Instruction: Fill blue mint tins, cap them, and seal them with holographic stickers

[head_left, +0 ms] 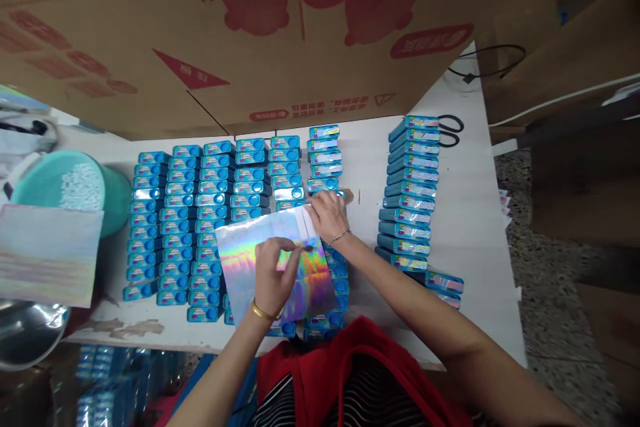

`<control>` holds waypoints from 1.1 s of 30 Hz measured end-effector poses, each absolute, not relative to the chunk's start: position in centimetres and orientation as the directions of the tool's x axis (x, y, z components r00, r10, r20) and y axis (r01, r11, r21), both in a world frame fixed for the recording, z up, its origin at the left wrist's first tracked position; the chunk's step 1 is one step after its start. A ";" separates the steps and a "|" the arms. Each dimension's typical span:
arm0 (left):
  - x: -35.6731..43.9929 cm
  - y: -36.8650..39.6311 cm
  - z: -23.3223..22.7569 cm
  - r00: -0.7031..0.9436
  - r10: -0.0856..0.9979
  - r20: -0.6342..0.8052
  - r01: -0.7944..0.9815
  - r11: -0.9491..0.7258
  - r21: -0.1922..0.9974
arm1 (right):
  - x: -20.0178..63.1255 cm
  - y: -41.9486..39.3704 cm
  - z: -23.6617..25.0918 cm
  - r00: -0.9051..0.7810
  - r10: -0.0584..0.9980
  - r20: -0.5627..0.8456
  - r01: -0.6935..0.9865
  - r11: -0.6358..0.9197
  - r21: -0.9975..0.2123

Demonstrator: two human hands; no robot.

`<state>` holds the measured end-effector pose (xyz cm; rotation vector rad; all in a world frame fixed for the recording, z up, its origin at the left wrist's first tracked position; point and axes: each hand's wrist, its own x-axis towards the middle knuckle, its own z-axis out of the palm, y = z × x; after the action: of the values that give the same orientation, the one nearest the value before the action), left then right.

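A shiny holographic sheet (245,253) with a white strip at its upper right lies tilted over rows of small blue boxes (205,314). Over the sheet's middle, my left hand (273,273) has its thumb and forefinger brought together in a pinch; whatever is between the tips is too small to make out. My right hand (329,215) is closed at the sheet's upper right edge, its fingers bent around that edge beside the boxes. Its fingertips are partly hidden.
To the right stands another column of blue boxes (407,205), with black-handled scissors (451,131) behind. At left are a teal bucket (117,197) with white bits, another sheet (47,253) and a metal bowl (33,340). A large cardboard carton (310,73) closes off the back.
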<state>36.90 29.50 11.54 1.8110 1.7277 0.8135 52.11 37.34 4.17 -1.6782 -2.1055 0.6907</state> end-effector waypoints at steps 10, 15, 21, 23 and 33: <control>40.1 34.6 9.8 -0.412 0.843 -0.345 -0.100 0.335 0.937 | 53.7 33.2 7.4 0.014 0.994 -0.112 0.224 -0.113 -0.968; 42.0 36.4 6.8 -0.367 0.879 -0.305 -0.014 0.323 0.946 | 55.7 35.6 6.5 0.115 0.985 -0.129 0.281 -0.157 -0.947; 44.5 40.2 5.2 -0.328 0.945 0.015 0.468 0.148 0.871 | 58.7 40.1 4.5 0.092 0.994 -0.055 0.679 -0.103 -0.727; 44.9 41.0 5.0 -0.331 0.942 0.050 0.609 0.173 0.774 | 59.0 41.1 3.8 0.062 0.997 -0.049 0.748 -0.079 -0.659; 45.4 41.9 3.8 -0.293 0.956 -0.009 0.814 0.254 0.523 | 59.2 42.7 1.4 0.000 0.996 -0.092 0.803 -0.054 -0.593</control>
<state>45.41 41.87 3.81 1.6276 2.2072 0.6151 59.18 42.66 1.41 -1.9125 -1.8562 0.7092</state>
